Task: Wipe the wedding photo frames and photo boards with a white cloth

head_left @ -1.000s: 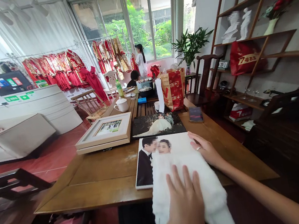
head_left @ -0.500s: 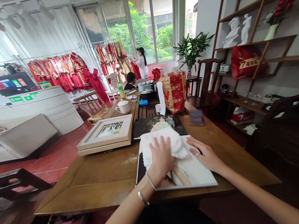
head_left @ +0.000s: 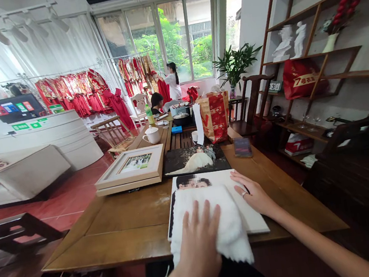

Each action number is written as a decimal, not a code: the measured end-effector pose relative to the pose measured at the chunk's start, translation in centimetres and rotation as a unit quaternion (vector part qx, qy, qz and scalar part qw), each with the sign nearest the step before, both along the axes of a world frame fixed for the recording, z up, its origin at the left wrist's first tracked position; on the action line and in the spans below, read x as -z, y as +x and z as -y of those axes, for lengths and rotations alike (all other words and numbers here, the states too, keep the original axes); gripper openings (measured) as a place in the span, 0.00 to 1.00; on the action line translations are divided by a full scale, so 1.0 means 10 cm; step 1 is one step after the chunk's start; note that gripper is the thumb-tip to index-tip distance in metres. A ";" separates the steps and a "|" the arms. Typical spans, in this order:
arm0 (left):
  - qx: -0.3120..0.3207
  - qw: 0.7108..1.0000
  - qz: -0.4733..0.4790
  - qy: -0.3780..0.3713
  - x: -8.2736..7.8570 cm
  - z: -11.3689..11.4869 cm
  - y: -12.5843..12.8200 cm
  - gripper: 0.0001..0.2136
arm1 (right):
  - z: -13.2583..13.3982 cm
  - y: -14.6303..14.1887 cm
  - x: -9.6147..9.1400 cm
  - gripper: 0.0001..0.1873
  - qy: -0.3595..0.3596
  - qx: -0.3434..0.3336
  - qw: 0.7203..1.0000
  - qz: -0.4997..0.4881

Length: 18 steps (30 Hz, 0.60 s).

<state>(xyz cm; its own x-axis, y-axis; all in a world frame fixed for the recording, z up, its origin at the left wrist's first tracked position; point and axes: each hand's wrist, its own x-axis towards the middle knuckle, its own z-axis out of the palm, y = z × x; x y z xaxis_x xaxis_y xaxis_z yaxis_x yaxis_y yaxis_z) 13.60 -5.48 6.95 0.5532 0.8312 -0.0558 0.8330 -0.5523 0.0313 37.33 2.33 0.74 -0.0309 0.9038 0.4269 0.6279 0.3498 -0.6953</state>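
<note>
My left hand (head_left: 198, 233) lies flat with fingers spread on a white towel (head_left: 229, 215). Beneath the towel is a photo panel (head_left: 252, 221) showing a couple, with its middle and much of its lower part covered. The towel's front edge hangs over the near edge of the panel and table. My right hand (head_left: 253, 193), wearing a ring, rests along the panel's right side with fingers stretched out. Just beyond that panel lies a second, dark photo panel (head_left: 174, 161) with a figure in a white gown.
Wooden table (head_left: 115, 232) carries a framed picture (head_left: 154, 170), white lidded cup (head_left: 152, 135), red paper bag (head_left: 214, 118) and small dark card (head_left: 242, 147). A green bottle (head_left: 149, 115) stands farther off. Two people are at the back near red garments (head_left: 74, 97). Shelving (head_left: 317, 51) is at right.
My left hand has drawn the towel toward me, from the panel's upper part down over its near edge. The couple's heads on the panel are now uncovered. My right hand stays put.
</note>
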 end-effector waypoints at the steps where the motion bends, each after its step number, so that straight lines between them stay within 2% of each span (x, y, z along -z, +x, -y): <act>1: -0.014 1.000 -0.002 0.006 -0.03 -0.13 0.00 0.43 | 0.01 0.00 0.02 0.20 -0.001 0.000 1.000 -0.003; 6: 0.001 1.000 0.004 0.026 -0.07 -0.83 0.01 0.40 | 0.02 0.02 0.15 0.20 0.003 0.000 1.000 -0.023; 9: -0.011 0.999 0.020 0.040 -0.02 -1.05 -0.01 0.39 | 0.02 0.02 0.16 0.20 -0.005 0.003 1.000 -0.020; 11: -0.020 0.999 0.023 0.041 -0.01 -1.05 -0.04 0.40 | 0.02 0.01 0.13 0.20 -0.014 0.005 1.000 -0.017; 13: -0.019 0.999 0.021 0.033 -0.03 -0.95 -0.09 0.42 | 0.03 0.01 0.10 0.21 -0.018 0.008 1.000 -0.015; 18: -0.033 0.999 -0.013 -0.014 -0.11 -0.40 -0.22 0.48 | -0.01 -0.01 0.08 0.20 -0.006 0.007 1.000 -0.008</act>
